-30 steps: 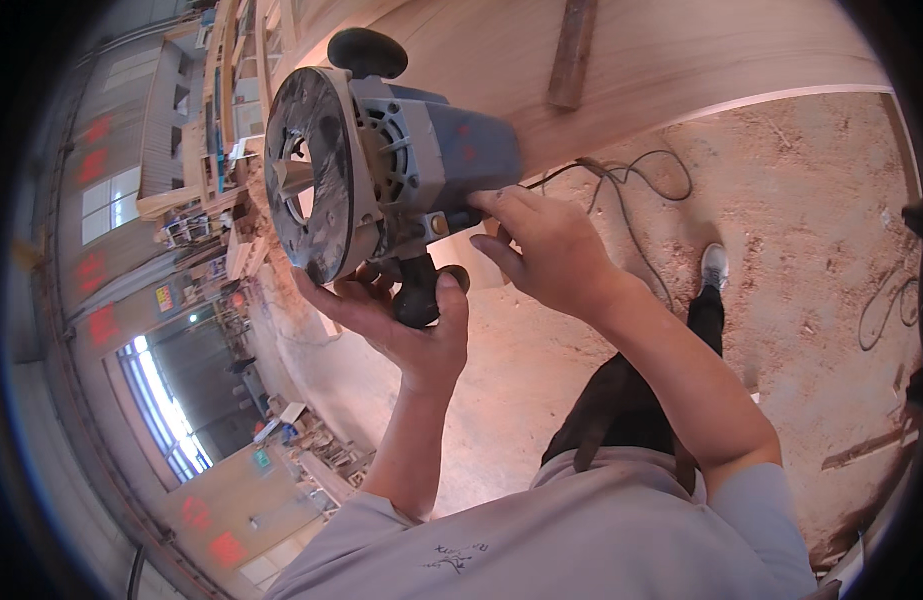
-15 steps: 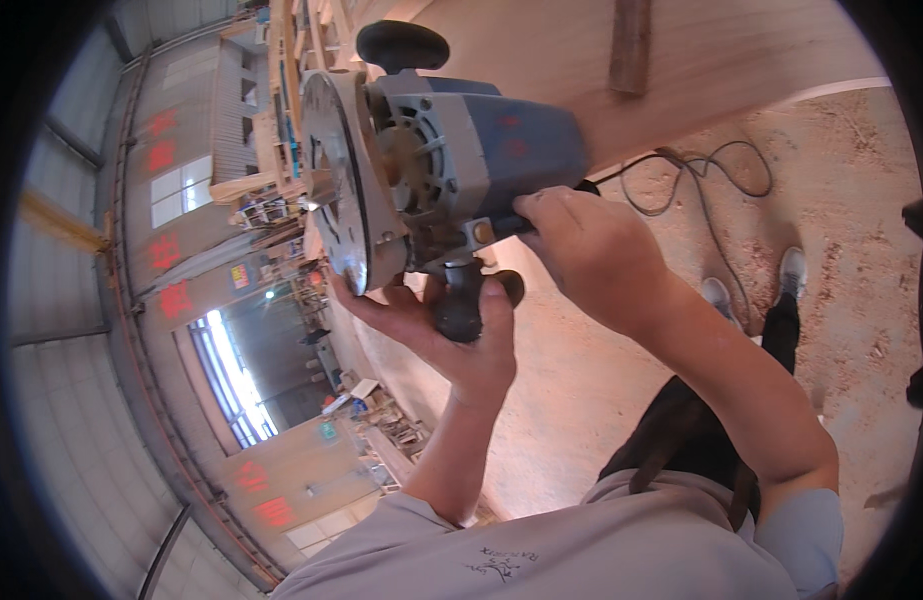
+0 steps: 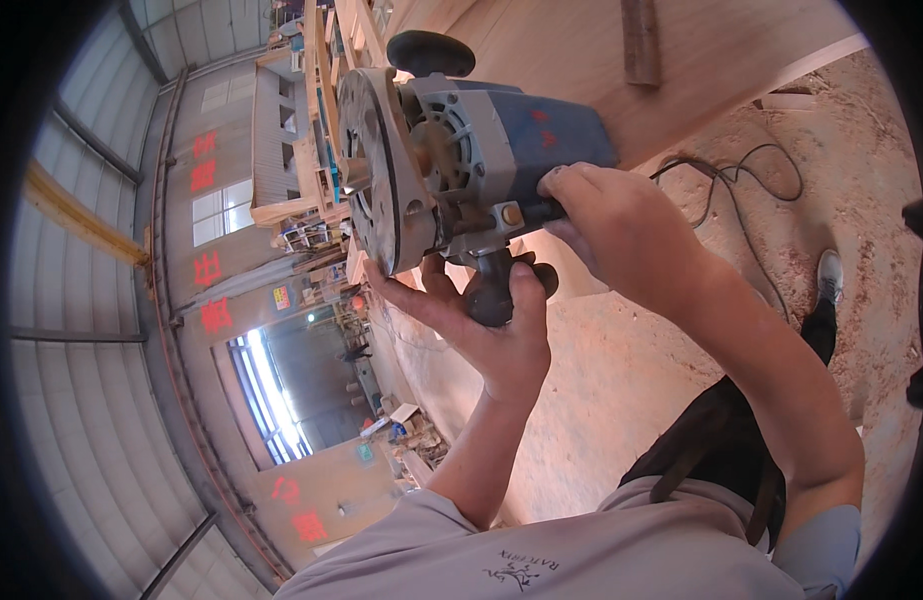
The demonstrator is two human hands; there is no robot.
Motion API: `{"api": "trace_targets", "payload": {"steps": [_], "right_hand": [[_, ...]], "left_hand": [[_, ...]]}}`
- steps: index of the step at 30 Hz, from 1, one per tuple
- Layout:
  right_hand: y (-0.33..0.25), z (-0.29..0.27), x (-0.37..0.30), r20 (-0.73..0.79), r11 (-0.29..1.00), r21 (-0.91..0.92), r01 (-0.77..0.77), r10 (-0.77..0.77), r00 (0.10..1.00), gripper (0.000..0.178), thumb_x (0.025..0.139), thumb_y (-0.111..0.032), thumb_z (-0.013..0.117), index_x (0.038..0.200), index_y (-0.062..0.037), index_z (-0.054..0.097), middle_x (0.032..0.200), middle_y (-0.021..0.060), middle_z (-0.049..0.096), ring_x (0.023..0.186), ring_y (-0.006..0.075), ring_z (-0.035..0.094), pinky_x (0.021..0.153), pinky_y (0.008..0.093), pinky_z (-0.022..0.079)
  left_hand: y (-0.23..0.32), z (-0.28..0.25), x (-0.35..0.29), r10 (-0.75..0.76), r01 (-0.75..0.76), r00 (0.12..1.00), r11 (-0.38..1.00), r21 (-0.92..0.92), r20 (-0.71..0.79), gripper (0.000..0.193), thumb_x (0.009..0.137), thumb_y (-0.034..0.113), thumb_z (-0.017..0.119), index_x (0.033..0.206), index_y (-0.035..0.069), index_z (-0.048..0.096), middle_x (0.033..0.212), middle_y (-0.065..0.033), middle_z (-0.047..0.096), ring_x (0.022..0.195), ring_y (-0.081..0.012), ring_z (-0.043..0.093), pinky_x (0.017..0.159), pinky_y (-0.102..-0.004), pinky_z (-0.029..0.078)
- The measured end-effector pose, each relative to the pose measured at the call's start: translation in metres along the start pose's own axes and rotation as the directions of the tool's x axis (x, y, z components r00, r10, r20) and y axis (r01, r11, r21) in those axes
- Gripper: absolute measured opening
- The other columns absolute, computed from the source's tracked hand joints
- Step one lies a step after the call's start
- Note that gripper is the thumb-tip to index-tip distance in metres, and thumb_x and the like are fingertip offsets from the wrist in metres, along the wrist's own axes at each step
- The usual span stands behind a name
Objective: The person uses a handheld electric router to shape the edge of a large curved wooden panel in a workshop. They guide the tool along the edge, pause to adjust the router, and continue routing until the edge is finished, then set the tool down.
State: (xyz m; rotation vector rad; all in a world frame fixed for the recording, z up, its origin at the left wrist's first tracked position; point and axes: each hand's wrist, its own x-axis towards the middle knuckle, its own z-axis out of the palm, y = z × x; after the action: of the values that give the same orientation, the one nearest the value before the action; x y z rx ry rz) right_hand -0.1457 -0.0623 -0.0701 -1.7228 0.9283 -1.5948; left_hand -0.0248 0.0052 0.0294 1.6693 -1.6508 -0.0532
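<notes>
Floor (image 3: 601,400) beyond board (image 3: 721,55) edge; router (image 3: 551,125) held

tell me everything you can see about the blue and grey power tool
The power tool has a blue motor housing with red marks, a grey, metal-looking body, a round base plate and two black knobs. It is tipped sideways near a wooden surface, base plate facing picture-left, a pale tapered piece jutting out. The left hand grips the lower knob; the right hand touches the tool below the housing. Whether the tool rests on anything is unclear.

Yellow beam (image 3: 81,215) (slanting), pale window (image 3: 222,212)
</notes>
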Motion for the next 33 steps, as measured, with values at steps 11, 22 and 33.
{"api": "trace_targets", "payload": {"steps": [11, 22, 33], "right_hand": [[-0.006, -0.001, -0.003, -0.018, 0.999, -0.028, -0.029, 0.028, 0.999, 0.015, 0.085, -0.004, 0.07, 0.091, -0.0024, 0.056, 0.079, 0.0134, 0.065, 0.077, 0.0338, 0.072, 0.068, 0.042, 0.059], [-0.01, -0.009, 0.001, 0.081, 0.996, -0.081, -0.022, 0.029, 0.996, 0.013, 0.085, -0.005, 0.069, 0.092, -0.0014, 0.058, 0.083, 0.0145, 0.067, 0.08, 0.035, 0.072, 0.069, 0.0437, 0.059], [-0.01, -0.01, -0.001, 0.073, 0.997, -0.083, -0.004, 0.01, 0.997, 0.015, 0.088, -0.009, 0.071, 0.095, -0.0024, 0.059, 0.081, 0.0128, 0.065, 0.082, 0.0318, 0.072, 0.072, 0.0408, 0.059]], "left_hand": [[-0.008, -0.007, 0.001, 0.069, -0.072, 0.997, 0.994, 0.078, 0.043, 0.116, 0.084, 0.009, 0.071, 0.165, -0.001, -0.012, 0.152, -0.0282, 0.03, 0.132, -0.0333, 0.044, 0.102, -0.0414, 0.051], [-0.007, -0.002, -0.003, 0.039, -0.039, 0.999, 0.999, 0.025, 0.024, 0.114, 0.086, 0.006, 0.071, 0.168, 0.006, -0.01, 0.142, -0.0289, 0.04, 0.124, -0.0292, 0.05, 0.102, -0.0374, 0.05], [-0.009, -0.003, -0.001, 0.059, -0.059, 0.998, 0.998, 0.027, 0.015, 0.114, 0.083, 0.005, 0.069, 0.167, 0.005, -0.007, 0.135, -0.0234, 0.045, 0.122, -0.0281, 0.051, 0.106, -0.0378, 0.046]]}}
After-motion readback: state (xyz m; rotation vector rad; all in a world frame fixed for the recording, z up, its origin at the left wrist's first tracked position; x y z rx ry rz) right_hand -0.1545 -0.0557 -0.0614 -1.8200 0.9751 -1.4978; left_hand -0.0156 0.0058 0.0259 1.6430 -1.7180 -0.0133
